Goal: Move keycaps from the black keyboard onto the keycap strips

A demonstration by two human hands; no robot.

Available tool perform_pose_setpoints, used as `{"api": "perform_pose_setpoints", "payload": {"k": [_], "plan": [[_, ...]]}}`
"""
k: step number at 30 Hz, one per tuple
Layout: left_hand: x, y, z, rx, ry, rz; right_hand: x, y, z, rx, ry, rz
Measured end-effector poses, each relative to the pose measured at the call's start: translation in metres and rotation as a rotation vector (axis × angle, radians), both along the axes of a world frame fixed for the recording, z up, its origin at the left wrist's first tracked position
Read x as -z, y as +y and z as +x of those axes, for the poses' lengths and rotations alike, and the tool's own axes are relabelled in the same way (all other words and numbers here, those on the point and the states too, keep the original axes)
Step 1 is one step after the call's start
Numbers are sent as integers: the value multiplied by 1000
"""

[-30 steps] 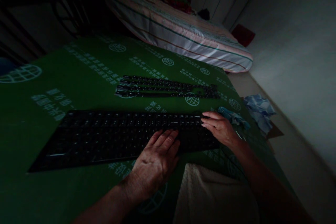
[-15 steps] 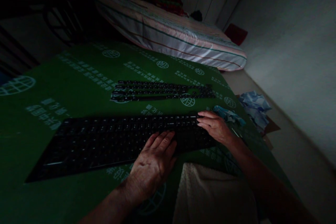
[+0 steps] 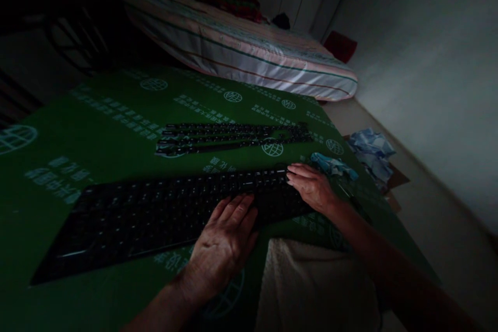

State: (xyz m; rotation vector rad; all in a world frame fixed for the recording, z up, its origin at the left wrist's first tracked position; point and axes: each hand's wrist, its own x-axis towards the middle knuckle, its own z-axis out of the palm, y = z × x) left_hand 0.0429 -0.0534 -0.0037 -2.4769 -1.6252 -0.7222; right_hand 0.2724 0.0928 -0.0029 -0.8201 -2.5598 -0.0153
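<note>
A long black keyboard (image 3: 136, 218) lies at a slant on the green-covered table. My left hand (image 3: 225, 238) rests flat on its lower middle part, fingers stretched forward and close together. At the keyboard's far right corner is my right hand (image 3: 309, 184), its extended fingertips touching the top keys; its thumb is hidden. Beyond the keyboard, small black pieces that look like loose keycaps (image 3: 218, 134) lie in several rows. Dim light hides the fine detail of the keys.
A crumpled blue wrapper or cloth (image 3: 334, 165) lies right of the keyboard, near a thin dark tool (image 3: 352, 197). A beige cloth (image 3: 311, 285) is at the front edge. Crumpled paper (image 3: 371, 153) is on the floor side; a bed (image 3: 249, 57) stands behind.
The whole view has shifted slightly, so the table and bed appear a little further left. Both hands keep almost the same places on the keyboard.
</note>
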Motion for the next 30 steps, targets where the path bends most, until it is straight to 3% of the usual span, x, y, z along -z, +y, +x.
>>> {"api": "perform_pose_setpoints", "payload": {"k": [4,15,30], "plan": [[0,1,-1,23,22,4,-10,-8,-1,37,-161,35],[5,8,-4,65,69,59,-29,-19,-3,103,-414,-49],[4,11,-4,82,55,46,-24,-9,4,64,-400,-21]]}}
